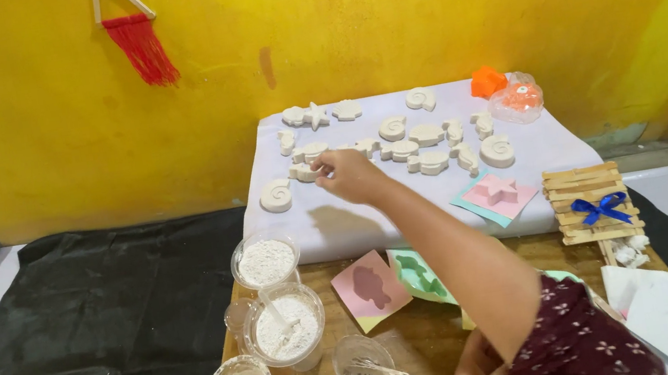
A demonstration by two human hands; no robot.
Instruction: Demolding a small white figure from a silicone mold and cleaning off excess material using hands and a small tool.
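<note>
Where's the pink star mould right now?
In the head view, the pink star mould lies right of centre at the white sheet's front edge, just left of the stick raft with the blue bow.

Right hand [347,173]: reaching over white sheet [339,226], fingertips on a white plaster cast [303,172] near the sheet's left edge. Left hand [475,372]: at wooden table's [417,345] near edge, mostly hidden. Shell-shaped casts [427,134]: rows along sheet's far edge. Powder cups [266,262]: table's left edge. Pink mould [370,289]: table centre.
</note>
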